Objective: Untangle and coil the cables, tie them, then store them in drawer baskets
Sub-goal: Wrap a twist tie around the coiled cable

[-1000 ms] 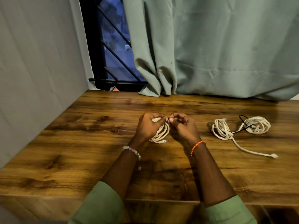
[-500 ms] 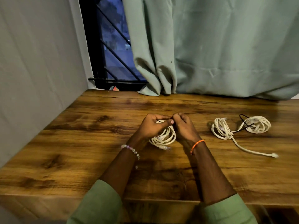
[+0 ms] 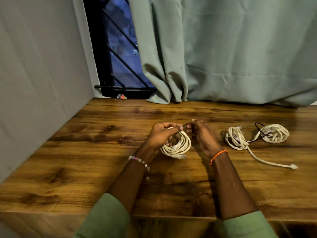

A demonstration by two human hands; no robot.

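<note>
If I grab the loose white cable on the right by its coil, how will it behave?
The loose white cable probably lifts floppy: its loops lie uneven and untied. Its free tail trails toward the table edge, so it would likely drag and the plug swing. A thin black tie crosses to the neighbouring coil, which may get tugged along.

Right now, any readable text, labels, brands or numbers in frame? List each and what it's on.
None readable.
Small red packet on the window ledge: has print, too small and blurred to read.
Coiled white cable held by the left hand and right hand: no marking legible on jacket or plug.
Two loose white cable coils on the table: no legible marking.
Curtain: plain.
</note>
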